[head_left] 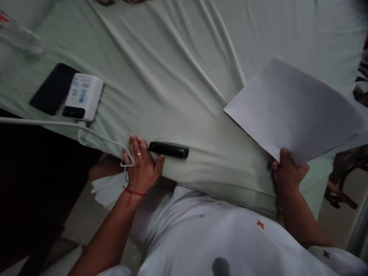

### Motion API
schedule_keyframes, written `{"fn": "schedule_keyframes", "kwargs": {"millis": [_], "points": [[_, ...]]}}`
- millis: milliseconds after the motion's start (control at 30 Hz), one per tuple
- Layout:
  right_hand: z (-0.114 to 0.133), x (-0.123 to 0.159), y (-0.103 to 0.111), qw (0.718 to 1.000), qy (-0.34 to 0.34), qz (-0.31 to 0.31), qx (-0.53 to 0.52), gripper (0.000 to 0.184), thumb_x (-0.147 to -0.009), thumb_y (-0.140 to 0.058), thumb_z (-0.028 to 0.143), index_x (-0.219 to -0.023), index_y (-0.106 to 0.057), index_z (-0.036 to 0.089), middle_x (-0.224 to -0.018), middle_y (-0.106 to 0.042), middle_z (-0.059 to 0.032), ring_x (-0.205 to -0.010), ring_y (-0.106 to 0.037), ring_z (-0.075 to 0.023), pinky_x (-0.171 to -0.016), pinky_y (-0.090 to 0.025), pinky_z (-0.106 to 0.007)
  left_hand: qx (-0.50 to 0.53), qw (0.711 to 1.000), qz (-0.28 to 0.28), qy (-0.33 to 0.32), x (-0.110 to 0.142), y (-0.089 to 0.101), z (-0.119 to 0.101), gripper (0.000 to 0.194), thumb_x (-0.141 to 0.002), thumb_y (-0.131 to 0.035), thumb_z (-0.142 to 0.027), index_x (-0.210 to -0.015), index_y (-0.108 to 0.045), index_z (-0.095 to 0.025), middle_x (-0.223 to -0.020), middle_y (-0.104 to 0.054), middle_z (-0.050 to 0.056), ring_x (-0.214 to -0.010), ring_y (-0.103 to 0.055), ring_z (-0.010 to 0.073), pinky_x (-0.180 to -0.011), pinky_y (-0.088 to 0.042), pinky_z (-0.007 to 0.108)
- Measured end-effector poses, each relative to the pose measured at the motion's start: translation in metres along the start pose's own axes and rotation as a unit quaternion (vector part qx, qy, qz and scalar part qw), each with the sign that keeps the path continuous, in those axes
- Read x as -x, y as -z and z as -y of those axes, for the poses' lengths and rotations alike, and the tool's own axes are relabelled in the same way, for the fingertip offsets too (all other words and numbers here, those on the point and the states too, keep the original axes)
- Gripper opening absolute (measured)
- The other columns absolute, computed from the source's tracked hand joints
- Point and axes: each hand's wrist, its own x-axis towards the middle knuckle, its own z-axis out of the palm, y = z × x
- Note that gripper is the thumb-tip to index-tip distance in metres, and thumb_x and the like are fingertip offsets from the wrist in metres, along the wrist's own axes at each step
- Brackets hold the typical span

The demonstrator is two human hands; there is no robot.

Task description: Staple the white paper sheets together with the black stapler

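My right hand [289, 168] is closed on the near corner of a sheet of white paper [296, 109], which is lifted above the pale green bedsheet [172, 69]. My left hand [141, 165] rests flat on the bed's near edge, fingers stretched out, a gold ring on one finger and a red thread at the wrist. Its thumb touches the left end of a slim black bar-shaped object [169, 150] lying on the sheet. A white cable [100, 137] runs under the fingers of my left hand.
A black phone [51, 89] and a white box-shaped device [83, 96] lie at the bed's left edge, the cable leading from the device. A clear plastic bottle [20, 36] lies far left. Dark furniture [342, 180] stands at the right, beyond the bed.
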Motion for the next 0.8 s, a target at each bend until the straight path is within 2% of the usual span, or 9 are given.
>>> {"fn": "schedule_keyframes", "kwargs": {"millis": [267, 400, 500, 600, 733, 800], "points": [[-0.004, -0.003, -0.007, 0.996, -0.023, -0.081, 0.003, 0.043, -0.059, -0.089, 0.022, -0.066, -0.047, 0.021, -0.063, -0.049, 0.009, -0.041, -0.043, -0.0033, -0.026, -0.037, -0.016, -0.054, 0.998, 0.024, -0.022, 0.006, 0.008, 0.014, 0.093, -0.106, -0.04, -0.061, -0.172, -0.022, 0.002, -0.18, -0.016, 0.034, -0.171, -0.009, 0.045, -0.136, -0.004, 0.068], [0.002, 0.0, -0.006, 0.996, -0.014, -0.089, 0.013, 0.039, -0.06, -0.084, 0.022, -0.068, -0.045, 0.022, -0.062, -0.048, 0.0095, -0.042, -0.042, -0.0033, -0.026, -0.036, -0.015, -0.059, 0.998, 0.024, -0.029, 0.007, 0.006, 0.018, 0.093, -0.106, -0.039, -0.062, -0.172, -0.021, 0.001, -0.181, -0.016, 0.033, -0.172, -0.006, 0.0426, -0.137, -0.005, 0.067], [0.002, 0.008, 0.009, 0.996, 0.021, -0.087, 0.026, 0.03, -0.063, -0.078, 0.023, -0.064, -0.048, 0.021, -0.061, -0.046, 0.0083, -0.042, -0.04, -0.0035, -0.027, -0.037, -0.016, -0.061, 0.997, 0.018, -0.041, 0.006, 0.004, 0.021, 0.092, -0.106, -0.041, -0.062, -0.173, -0.021, -0.001, -0.18, -0.017, 0.033, -0.172, -0.007, 0.0438, -0.135, -0.008, 0.07], [-0.002, 0.018, 0.033, 0.994, 0.035, -0.098, 0.042, 0.027, -0.063, -0.074, 0.023, -0.061, -0.048, 0.021, -0.061, -0.043, 0.0075, -0.043, -0.039, -0.0037, -0.028, -0.034, -0.016, -0.058, 0.997, -0.002, -0.047, 0.005, 0.002, 0.023, 0.09, -0.106, -0.042, -0.06, -0.173, -0.023, -0.003, -0.179, -0.019, 0.034, -0.171, -0.009, 0.0448, -0.134, -0.01, 0.072], [-0.004, 0.028, 0.058, 0.992, 0.01, -0.118, 0.054, 0.025, -0.062, -0.077, 0.024, -0.063, -0.052, 0.022, -0.062, -0.045, 0.0056, -0.046, -0.038, -0.0057, -0.028, -0.033, -0.017, -0.052, 0.997, -0.007, -0.048, 0.003, 0.004, 0.024, 0.089, -0.105, -0.046, -0.06, -0.173, -0.025, -0.006, -0.18, -0.021, 0.032, -0.171, -0.012, 0.0436, -0.135, -0.009, 0.071], [-0.002, 0.031, 0.065, 0.989, -0.028, -0.129, 0.063, 0.027, -0.06, -0.08, 0.024, -0.063, -0.054, 0.022, -0.064, -0.046, 0.0045, -0.048, -0.039, -0.0065, -0.028, -0.033, -0.016, -0.055, 0.997, 0.005, -0.046, 0.002, 0.007, 0.023, 0.091, -0.104, -0.047, -0.06, -0.172, -0.026, -0.004, -0.179, -0.021, 0.033, -0.171, -0.012, 0.0444, -0.135, -0.01, 0.071]]}}
